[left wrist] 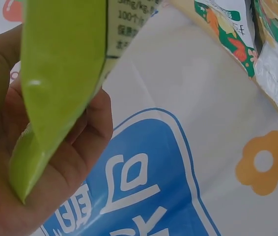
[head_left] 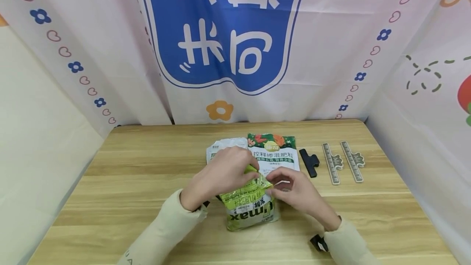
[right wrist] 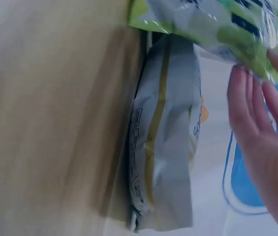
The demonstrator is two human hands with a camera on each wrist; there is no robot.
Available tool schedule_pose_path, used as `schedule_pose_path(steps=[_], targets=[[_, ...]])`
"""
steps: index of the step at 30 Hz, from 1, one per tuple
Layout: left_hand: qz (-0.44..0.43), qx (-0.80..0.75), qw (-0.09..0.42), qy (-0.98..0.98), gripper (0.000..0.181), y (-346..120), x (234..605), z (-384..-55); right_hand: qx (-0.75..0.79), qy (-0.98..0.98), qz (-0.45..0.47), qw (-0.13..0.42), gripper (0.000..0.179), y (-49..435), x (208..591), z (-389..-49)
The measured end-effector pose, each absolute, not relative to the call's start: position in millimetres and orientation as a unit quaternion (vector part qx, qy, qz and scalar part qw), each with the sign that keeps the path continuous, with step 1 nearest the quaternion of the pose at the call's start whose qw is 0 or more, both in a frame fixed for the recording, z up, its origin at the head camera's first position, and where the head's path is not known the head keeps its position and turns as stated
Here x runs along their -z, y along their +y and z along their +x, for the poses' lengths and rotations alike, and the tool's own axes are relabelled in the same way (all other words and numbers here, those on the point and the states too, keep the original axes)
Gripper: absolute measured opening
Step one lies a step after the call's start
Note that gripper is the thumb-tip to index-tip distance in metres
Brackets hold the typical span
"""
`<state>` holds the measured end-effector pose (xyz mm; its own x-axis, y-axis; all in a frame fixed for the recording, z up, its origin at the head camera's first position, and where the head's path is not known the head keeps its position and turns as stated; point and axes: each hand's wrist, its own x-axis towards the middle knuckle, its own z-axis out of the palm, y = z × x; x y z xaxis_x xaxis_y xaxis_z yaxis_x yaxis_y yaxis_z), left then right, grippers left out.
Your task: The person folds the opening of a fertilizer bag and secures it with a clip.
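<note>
A lime-green and white fertilizer bag (head_left: 254, 212) stands near the middle of the table, its upper part folded or bunched. My left hand (head_left: 229, 169) grips the bag's top from the left. In the left wrist view the green film (left wrist: 60, 64) passes between the thumb and the curled fingers (left wrist: 92, 123). On the other side, my right hand (head_left: 299, 189) pinches the bag's top right corner between thumb and fingers. The right wrist view shows that corner of the bag (right wrist: 257, 54) at the fingertips. The bag's opening is hidden by the left hand.
Behind the green bag are a white fertilizer bag with a floral green top (head_left: 276, 156) and another whitish bag (head_left: 228, 144). To their right lie a black clip (head_left: 309, 162) and two pale clips with ruler-like bars (head_left: 331, 165). A printed cloth (head_left: 324, 52) hangs behind the table.
</note>
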<state>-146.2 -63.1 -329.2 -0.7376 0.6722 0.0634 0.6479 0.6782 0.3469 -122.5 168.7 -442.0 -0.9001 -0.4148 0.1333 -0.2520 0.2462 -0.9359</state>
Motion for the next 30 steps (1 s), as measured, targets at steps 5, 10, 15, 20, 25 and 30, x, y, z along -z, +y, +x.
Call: schedule_pose_path(steps=[5, 10, 15, 20, 25, 30], targets=[[0.354, -0.188, 0.041, 0.915, 0.01, -65.5, 329.8, -149.3, 0.482, 0.817, -0.305, -0.085, 0.019, 163.6, 443.2, -118.0], [0.359, -0.219, 0.061, 0.905, 0.009, -69.3, 331.0, -152.3, 0.352, 0.816, -0.403, -0.22, 0.019, 163.4, 440.2, -116.7], [0.358, -0.25, 0.086, 0.896, 0.01, -73.1, 332.1, -154.3, 0.153, 0.801, -0.479, -0.323, 0.024, 164.6, 438.2, -114.7], [0.365, -0.255, 0.087, 0.891, 0.011, -76.1, 334.0, -154.6, 0.215, 0.826, -0.464, -0.235, 0.017, 168.1, 435.6, -116.7], [0.379, -0.251, 0.075, 0.888, 0.012, -78.3, 333.6, -154.2, 0.477, 0.83, -0.285, 0.035, 0.027, 169.0, 434.5, -122.8], [0.388, -0.259, 0.077, 0.881, 0.014, -80.2, 332.9, -154.2, 0.541, 0.799, -0.225, 0.135, 0.026, 168.9, 443.3, -130.6]])
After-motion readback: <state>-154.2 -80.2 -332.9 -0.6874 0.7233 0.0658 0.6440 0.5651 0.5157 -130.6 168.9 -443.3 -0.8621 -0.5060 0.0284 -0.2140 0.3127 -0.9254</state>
